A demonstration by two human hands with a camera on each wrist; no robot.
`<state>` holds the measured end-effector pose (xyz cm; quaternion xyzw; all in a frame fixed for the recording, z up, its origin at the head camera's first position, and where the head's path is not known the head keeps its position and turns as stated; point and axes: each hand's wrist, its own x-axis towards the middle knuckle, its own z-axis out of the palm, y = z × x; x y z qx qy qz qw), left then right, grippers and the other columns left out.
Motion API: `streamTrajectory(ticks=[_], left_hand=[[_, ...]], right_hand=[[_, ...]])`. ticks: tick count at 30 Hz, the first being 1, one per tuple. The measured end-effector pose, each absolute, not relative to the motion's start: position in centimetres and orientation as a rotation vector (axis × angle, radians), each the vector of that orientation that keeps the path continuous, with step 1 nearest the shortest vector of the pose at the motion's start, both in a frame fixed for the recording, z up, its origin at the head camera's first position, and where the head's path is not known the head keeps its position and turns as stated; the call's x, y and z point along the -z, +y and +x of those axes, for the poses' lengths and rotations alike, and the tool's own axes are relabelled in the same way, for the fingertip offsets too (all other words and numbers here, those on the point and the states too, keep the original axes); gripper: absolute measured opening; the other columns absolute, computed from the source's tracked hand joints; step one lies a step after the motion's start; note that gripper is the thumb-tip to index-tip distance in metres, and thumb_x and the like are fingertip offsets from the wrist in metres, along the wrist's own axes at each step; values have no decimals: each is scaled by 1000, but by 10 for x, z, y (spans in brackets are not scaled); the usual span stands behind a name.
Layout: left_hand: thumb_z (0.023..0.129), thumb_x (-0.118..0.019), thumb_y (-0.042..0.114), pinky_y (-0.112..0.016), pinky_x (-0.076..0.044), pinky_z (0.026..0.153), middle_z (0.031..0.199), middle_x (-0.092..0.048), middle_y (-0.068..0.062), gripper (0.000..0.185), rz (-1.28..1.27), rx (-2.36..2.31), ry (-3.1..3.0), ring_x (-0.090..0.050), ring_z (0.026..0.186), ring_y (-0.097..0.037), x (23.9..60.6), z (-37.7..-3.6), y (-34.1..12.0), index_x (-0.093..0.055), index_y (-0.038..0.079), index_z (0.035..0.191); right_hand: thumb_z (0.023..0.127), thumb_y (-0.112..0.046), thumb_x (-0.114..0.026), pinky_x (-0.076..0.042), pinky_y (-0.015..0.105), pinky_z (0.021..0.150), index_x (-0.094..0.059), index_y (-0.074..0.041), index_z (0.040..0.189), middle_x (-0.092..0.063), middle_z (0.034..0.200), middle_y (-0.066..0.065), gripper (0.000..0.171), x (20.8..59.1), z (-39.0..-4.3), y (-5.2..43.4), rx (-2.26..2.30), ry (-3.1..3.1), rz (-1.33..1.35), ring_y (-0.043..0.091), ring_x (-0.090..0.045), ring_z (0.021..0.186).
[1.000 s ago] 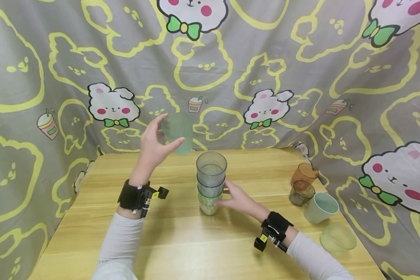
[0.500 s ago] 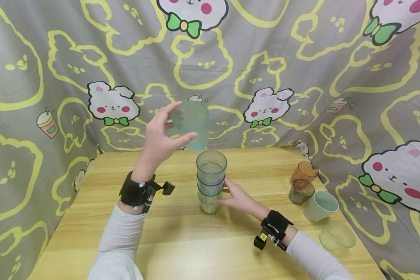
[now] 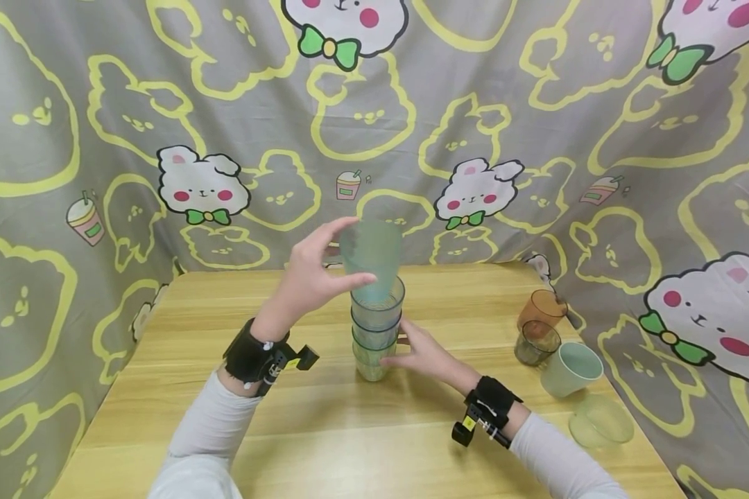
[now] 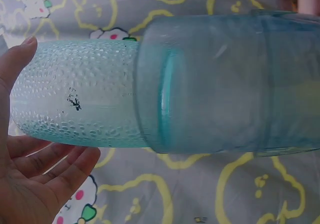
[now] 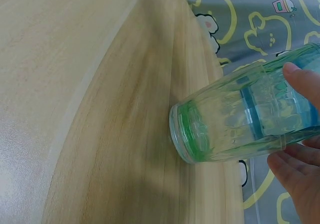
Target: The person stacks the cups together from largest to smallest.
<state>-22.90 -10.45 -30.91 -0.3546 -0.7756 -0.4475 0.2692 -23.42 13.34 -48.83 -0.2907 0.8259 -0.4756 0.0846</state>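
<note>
The left hand (image 3: 312, 281) grips a frosted teal cup (image 3: 370, 258) between thumb and curled fingers (image 3: 349, 281), its base just entering the mouth of the top cup of a stack (image 3: 376, 333) at the middle of the counter (image 3: 299, 430). The left wrist view shows the dimpled teal cup (image 4: 75, 94) partly sunk into a smooth bluish cup (image 4: 225, 84), with the hand (image 4: 30, 179) cupped around it (thumb tip at one side, fingers beneath).

The right hand (image 3: 426, 355) rests against the stack low down, fingers (image 3: 406, 331) loosely curved round the bottom cups. In the right wrist view the green-tinted bottom cup (image 5: 220, 124) stands on the wood, a blue-rimmed cup nested inside it, and the fingers (image 5: 300, 82) touch its wall.

At the counter's right edge stand an orange cup (image 3: 539, 308), a dark cup (image 3: 537, 343), a pale green mug (image 3: 571, 369) and a clear yellowish cup (image 3: 601, 421). A rabbit-print cloth (image 3: 100, 104) hangs behind.
</note>
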Motion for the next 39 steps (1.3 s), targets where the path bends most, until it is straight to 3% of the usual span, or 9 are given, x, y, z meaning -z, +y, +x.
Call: streamTrajectory(ticks=[8, 16, 30, 39], left_hand=[[67, -90, 25, -28, -57, 94, 134, -60, -9, 83, -966, 1203, -2207, -60, 117, -21, 331, -227, -99, -51, 7, 138], [68, -89, 29, -30, -55, 98, 135, -58, -10, 85, -954, 1157, -2290, -59, 121, -22, 348, -226, -96, -48, 7, 140], [71, -88, 31, -30, -55, 98, 137, -57, -10, 82, -910, 1204, -2354, -58, 122, -23, 363, -228, -95, -49, 5, 138], [73, -86, 32, -32, -54, 99, 145, -50, -10, 87, -896, 1232, -2379, -53, 127, -24, 366, -226, -97, -42, 12, 146]], right_hand=[[79, -27, -81, -52, 41, 104, -36, -21, 147, -56, 138, 6, 81, 490, -233, 135, 1396, 2491, -907, 25, -55, 126], [79, -27, -82, -51, 40, 104, -38, -18, 145, -56, 137, 6, 80, 489, -232, 135, 1386, 2496, -887, 24, -55, 126], [79, -26, -82, -50, 40, 105, -38, -16, 145, -55, 138, 7, 80, 489, -231, 134, 1393, 2492, -861, 25, -54, 127], [79, -24, -81, -51, 39, 105, -37, -14, 146, -55, 137, 8, 81, 488, -233, 133, 1383, 2506, -867, 25, -55, 126]])
